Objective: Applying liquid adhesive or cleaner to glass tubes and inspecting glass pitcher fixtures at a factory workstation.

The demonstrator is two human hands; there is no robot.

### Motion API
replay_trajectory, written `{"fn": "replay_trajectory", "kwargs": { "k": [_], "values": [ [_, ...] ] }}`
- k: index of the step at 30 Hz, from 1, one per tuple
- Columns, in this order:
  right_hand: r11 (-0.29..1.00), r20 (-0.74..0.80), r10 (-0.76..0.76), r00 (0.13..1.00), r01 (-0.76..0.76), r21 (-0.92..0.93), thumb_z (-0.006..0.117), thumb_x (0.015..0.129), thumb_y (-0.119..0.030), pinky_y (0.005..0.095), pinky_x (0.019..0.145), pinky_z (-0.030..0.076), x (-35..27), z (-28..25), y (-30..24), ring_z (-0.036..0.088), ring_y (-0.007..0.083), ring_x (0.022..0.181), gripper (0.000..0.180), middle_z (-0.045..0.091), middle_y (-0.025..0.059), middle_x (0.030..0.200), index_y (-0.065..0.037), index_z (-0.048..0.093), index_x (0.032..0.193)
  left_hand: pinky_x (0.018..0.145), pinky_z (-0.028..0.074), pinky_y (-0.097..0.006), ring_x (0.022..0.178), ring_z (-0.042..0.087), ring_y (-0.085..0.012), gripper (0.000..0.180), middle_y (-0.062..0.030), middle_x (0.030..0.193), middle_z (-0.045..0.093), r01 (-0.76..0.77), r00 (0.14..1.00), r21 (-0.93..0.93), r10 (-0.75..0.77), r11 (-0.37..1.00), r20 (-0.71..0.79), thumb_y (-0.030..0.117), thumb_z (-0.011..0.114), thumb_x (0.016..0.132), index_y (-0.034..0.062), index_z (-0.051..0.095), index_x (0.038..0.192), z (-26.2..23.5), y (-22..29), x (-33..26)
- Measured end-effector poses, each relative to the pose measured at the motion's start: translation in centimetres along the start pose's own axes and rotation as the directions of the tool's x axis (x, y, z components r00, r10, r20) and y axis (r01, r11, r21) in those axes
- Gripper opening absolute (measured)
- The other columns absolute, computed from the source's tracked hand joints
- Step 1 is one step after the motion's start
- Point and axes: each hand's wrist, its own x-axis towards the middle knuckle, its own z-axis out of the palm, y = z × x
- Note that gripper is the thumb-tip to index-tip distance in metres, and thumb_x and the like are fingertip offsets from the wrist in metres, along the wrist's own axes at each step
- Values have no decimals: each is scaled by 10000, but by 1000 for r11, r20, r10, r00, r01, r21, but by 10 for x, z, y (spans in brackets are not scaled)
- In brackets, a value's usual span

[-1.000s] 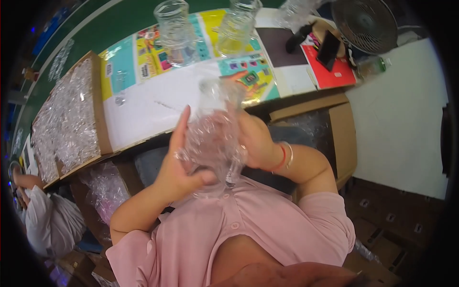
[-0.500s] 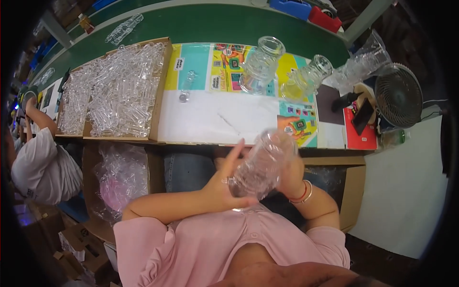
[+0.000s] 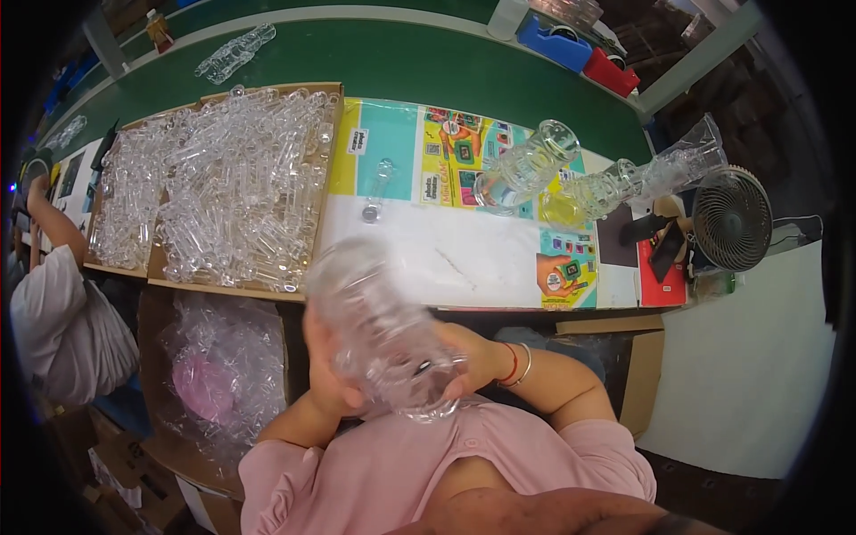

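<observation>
1. Far left: a co-worker in a white shirt (image 3: 67, 330), one arm extended toward the bench.
2. Left: a shallow cardboard tray (image 3: 332, 169), filled with many small clear glass pieces (image 3: 241, 187). Below it is an open carton (image 3: 153, 343) containing crumpled clear plastic (image 3: 250, 392) and a pink item (image 3: 203, 388), its kind indistinct.
3. Left of centre: the left hand (image 3: 330, 361), gripping the side of a clear glass vessel, with the thumb toward the person.
4. Centre: the glass vessel (image 3: 383, 325), blurred in outline, held between both hands in front of the pink shirt (image 3: 392, 464). It is tilted, one end pointing to the upper left. Beyond it, a single small glass piece (image 3: 379, 189) lies on the printed sheet (image 3: 388, 125).
5. Right of centre: the right hand (image 3: 468, 357), closed about the vessel's lower right end; a red band (image 3: 512, 364) and a pale bracelet (image 3: 526, 364) encircle its wrist.
6. Right: two further clear vessels (image 3: 526, 169), placed near each other on the sheet.
7. Far right: a dark phone (image 3: 666, 250) beside a round black fan (image 3: 733, 218).
</observation>
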Motion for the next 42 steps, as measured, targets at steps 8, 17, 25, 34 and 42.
{"fn": "replay_trajectory", "kwargs": {
  "k": [8,17,25,34,42],
  "values": [
    [208,-8,-276,961,51,-977,616,754,-177,387,968,357,92,-90,-32,490,297,1098,454,534,128,1173,-70,507,1181,947,385,-474,1111,472,-351,779,-193,1217,463,527,840,-391,-532,755,105,438,697,712,0,362,1262,-54,5,-4],
    [-105,76,-88,993,66,-992,612,722,-92,406,853,411,121,-134,-26,529,278,933,256,557,81,904,-83,580,976,938,406,-412,1101,488,-267,875,-148,1185,480,510,850,-244,-527,825,-8,392,765,662,-25,307,1280,-38,6,-8],
    [493,-216,-177,960,-104,-864,678,700,-114,308,795,435,0,-91,-63,560,232,848,256,577,75,933,-55,625,944,968,385,-415,1152,451,-274,919,-150,1276,401,525,851,-42,-522,850,66,365,788,647,-23,278,1306,-16,13,-4],
    [997,-335,-45,941,61,37,582,856,-155,325,846,451,-103,-37,-41,586,227,969,466,594,198,1015,19,372,1233,956,395,-406,1129,476,-278,897,-159,1250,427,678,707,-27,-641,735,299,344,786,653,-49,293,1292,44,16,-9],
    [981,-338,-153,929,102,-164,617,831,-115,289,849,444,-138,-31,-29,575,200,1018,408,594,189,1050,13,403,1154,945,395,-382,1116,490,-265,809,-164,1230,450,708,629,71,-673,703,389,236,755,694,-41,291,1297,73,19,-19]
  ]
}}
